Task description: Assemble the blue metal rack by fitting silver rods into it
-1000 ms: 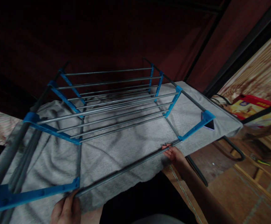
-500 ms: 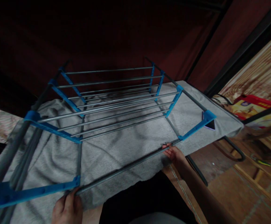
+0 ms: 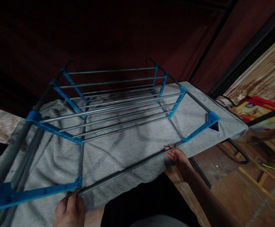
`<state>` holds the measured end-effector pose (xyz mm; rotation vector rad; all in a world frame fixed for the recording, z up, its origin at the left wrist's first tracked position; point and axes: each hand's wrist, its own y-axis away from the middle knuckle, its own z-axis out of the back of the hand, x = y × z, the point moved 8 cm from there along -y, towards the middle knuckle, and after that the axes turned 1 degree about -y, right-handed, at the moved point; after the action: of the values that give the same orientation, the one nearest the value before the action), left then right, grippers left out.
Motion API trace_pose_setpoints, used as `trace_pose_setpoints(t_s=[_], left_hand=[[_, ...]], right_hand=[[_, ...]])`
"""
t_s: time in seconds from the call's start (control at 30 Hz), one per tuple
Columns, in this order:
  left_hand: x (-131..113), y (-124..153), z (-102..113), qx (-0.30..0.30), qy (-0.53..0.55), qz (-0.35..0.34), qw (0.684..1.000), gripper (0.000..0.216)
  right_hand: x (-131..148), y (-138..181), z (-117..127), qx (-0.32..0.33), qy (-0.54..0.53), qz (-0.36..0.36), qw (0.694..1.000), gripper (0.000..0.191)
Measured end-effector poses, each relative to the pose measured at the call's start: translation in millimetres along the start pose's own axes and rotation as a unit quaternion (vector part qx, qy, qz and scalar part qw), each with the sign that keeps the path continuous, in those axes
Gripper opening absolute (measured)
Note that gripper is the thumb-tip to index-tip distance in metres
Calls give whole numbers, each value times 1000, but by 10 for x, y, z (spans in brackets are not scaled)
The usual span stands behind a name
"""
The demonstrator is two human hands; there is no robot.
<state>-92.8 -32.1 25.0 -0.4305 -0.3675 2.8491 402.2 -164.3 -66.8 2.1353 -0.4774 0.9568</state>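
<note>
A rack (image 3: 118, 105) of grey metal tubes and blue plastic brackets lies on a grey cloth. Along its near side runs a grey rod (image 3: 125, 171). My left hand (image 3: 69, 209) is closed on the rod's left end, just below the near left blue bracket (image 3: 40, 191). At the other end, my right hand (image 3: 175, 154) pinches the same rod close to the near right blue bracket (image 3: 201, 127). Several thin bars span the rack's side brackets farther back. The undersides of my fingers are hidden.
The grey cloth (image 3: 137, 138) covers a table-like surface. A dark flat device (image 3: 213, 126) lies under the right bracket. To the right are a red and yellow box (image 3: 258, 108) and wooden pieces (image 3: 262, 178) on the tiled floor. A dark red panel (image 3: 118, 37) stands behind.
The view has shifted very slightly. Both hands keep their hold on the rod, and the rack stays where it was.
</note>
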Motion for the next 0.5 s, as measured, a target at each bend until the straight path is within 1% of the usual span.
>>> trace_pose_setpoints(t_s=[0.2,0.37,0.5], left_hand=[[-5,-17,-18,24,5,-23,999,41],[-25,13,-8,-3,2,-2,1000,42],[-49,29,-8,-6,4,-8,1000,40]], right_hand=[[-7,-10,2,3,-1,-9,1000,22],[-11,-16,8,0,-5,-9,1000,22],[-15,-11,10,-1,-8,-8,1000,21]])
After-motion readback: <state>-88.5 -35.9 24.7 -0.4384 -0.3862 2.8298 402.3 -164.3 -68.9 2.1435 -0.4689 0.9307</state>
